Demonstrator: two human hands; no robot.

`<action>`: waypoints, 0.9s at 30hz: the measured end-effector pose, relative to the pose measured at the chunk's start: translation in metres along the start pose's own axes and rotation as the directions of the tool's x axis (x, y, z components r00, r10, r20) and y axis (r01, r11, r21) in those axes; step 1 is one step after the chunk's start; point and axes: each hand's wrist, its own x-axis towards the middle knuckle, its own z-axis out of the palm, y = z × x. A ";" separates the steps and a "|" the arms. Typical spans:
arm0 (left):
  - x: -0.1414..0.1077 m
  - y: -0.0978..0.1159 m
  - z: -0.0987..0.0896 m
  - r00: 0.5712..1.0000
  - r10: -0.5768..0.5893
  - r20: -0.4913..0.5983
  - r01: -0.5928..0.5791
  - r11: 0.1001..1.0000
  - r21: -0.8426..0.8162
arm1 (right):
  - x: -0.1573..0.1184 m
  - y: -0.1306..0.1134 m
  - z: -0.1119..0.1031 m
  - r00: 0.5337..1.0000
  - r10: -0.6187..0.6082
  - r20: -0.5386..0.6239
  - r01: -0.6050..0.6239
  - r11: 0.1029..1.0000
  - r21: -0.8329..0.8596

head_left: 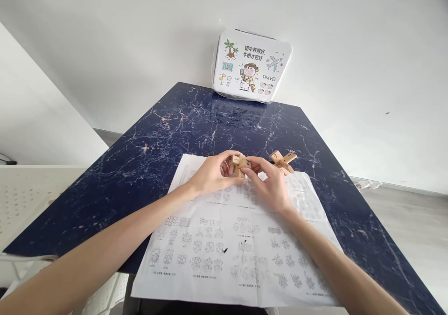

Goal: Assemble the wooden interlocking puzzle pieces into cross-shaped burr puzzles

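Small wooden blocks, fitted together and marked with dark characters, are held between both hands above the top part of a printed sheet. My left hand grips them from the left, its thumb along the bottom and its fingers curled behind. From the right, my right hand pinches a piece with thumb and forefinger. More wooden blocks lie crossed in a small pile just beyond the right hand. The white paper sheet shows rows of assembly drawings and spreads under both hands and forearms.
A dark blue marbled table bears everything. At its far edge a white case with cartoon prints leans against the wall. White perforated furniture stands beyond the table's left side.
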 end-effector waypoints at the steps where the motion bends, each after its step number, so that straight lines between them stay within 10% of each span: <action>1: 0.000 -0.001 0.000 1.000 0.010 -0.019 -0.009 1.000 0.009 | 0.000 0.000 0.000 1.000 -0.019 -0.005 0.019 1.000 -0.001; 16: 0.002 0.000 0.003 0.996 -0.043 -0.073 0.026 0.977 -0.214 | 0.004 0.004 0.001 0.992 0.102 -0.077 -0.093 0.989 0.111; 27: 0.002 0.001 0.004 0.999 -0.031 0.015 0.034 0.953 -0.301 | 0.004 0.002 0.001 0.973 0.204 0.106 -0.217 0.966 0.138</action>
